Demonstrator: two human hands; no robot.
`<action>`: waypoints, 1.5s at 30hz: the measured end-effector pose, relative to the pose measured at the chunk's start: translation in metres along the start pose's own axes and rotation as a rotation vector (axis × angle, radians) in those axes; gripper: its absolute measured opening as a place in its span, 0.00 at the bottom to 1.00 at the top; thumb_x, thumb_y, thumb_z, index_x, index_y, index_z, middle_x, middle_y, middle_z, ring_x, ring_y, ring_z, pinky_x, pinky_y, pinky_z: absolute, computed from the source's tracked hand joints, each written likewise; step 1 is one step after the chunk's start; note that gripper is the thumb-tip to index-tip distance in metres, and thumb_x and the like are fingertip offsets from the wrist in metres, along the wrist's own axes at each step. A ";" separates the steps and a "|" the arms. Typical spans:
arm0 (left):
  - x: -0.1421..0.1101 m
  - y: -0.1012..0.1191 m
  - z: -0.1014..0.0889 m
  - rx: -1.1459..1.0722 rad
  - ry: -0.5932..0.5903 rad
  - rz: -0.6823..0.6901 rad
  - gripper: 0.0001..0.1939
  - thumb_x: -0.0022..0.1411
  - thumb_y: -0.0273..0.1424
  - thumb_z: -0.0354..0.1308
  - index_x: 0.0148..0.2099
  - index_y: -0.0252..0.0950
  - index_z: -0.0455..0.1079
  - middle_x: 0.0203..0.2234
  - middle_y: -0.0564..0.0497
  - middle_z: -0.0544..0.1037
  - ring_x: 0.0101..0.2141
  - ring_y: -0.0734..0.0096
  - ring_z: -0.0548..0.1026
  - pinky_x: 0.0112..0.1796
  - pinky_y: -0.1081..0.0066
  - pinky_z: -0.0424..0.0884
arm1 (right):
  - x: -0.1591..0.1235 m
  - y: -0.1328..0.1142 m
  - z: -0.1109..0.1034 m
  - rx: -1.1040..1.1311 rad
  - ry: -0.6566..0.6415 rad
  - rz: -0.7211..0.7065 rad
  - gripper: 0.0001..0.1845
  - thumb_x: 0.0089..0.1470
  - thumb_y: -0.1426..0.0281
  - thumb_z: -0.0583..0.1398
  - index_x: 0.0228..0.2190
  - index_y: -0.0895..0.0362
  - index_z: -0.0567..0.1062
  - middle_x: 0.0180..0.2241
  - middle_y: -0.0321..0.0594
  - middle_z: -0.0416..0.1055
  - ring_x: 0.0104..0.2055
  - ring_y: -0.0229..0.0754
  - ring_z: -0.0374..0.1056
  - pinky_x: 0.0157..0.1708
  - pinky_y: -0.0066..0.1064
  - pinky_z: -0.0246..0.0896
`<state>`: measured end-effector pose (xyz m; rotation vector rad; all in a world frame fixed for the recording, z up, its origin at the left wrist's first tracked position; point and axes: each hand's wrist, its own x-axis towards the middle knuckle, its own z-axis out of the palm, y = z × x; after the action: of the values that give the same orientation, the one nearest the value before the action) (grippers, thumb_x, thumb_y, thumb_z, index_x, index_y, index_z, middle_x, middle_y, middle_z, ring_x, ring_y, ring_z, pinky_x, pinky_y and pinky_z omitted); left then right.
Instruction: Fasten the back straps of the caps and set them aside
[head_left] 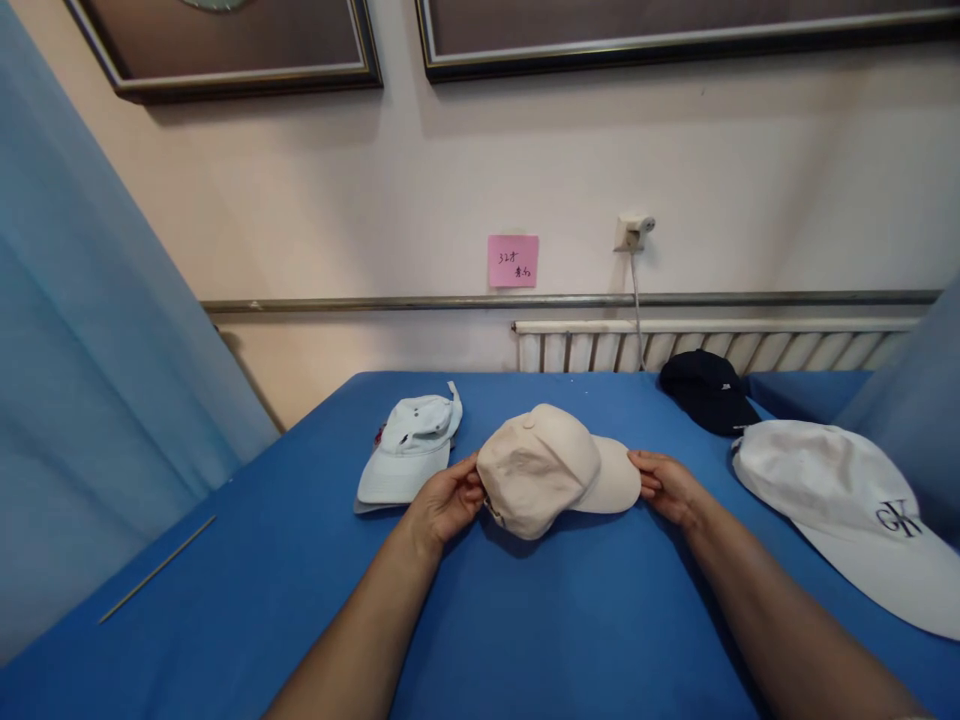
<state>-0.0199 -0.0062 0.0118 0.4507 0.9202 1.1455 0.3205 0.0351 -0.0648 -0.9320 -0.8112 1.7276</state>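
A beige baseball cap [540, 460] is held between my two hands just over the blue-covered table [480, 640], its brim pointing right. My left hand [448, 500] grips the back edge of the crown near the strap, fingers curled partly under it. The brim's tip is pinched by my right hand [667, 485]. Close to my left hand lies a pale blue cap [411, 450], brim toward me, its strap end sticking up. To the right of my right hand are a white cap with dark letters [832, 500] and, behind it, a black cap [705, 388].
A thin stick [157, 570] lies on the table's left side. Blue curtains [97, 320] hang at left and right. Along the wall run a metal rail [420, 303] and a radiator [712, 340]. A pink note [513, 261] and a socket with a plug [632, 234] are above.
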 end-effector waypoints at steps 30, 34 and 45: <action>0.024 -0.039 0.016 0.910 0.043 0.260 0.15 0.48 0.38 0.60 0.36 0.34 0.68 0.27 0.50 0.76 0.22 0.74 0.67 0.23 0.75 0.59 | 0.105 -0.039 -0.064 0.273 0.602 -0.259 0.17 0.60 0.64 0.58 0.48 0.58 0.69 0.47 0.44 0.69 0.44 0.44 0.69 0.41 0.41 0.69; 0.026 -0.037 0.017 0.934 0.032 0.252 0.15 0.48 0.38 0.59 0.36 0.34 0.68 0.28 0.49 0.76 0.23 0.73 0.67 0.24 0.74 0.61 | 0.113 -0.031 -0.064 0.281 0.613 -0.238 0.19 0.60 0.64 0.58 0.50 0.58 0.68 0.50 0.45 0.67 0.47 0.46 0.68 0.45 0.44 0.67; 0.029 -0.038 0.012 0.961 0.015 0.252 0.12 0.48 0.38 0.59 0.35 0.37 0.69 0.28 0.50 0.77 0.24 0.71 0.69 0.26 0.73 0.62 | 0.114 -0.028 -0.068 0.272 0.626 -0.274 0.12 0.48 0.78 0.62 0.28 0.53 0.63 0.26 0.34 0.69 0.27 0.36 0.72 0.25 0.27 0.71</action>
<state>0.0151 0.0074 -0.0197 1.3640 1.4329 0.8619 0.3651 0.1590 -0.0987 -1.0360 -0.2655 1.1676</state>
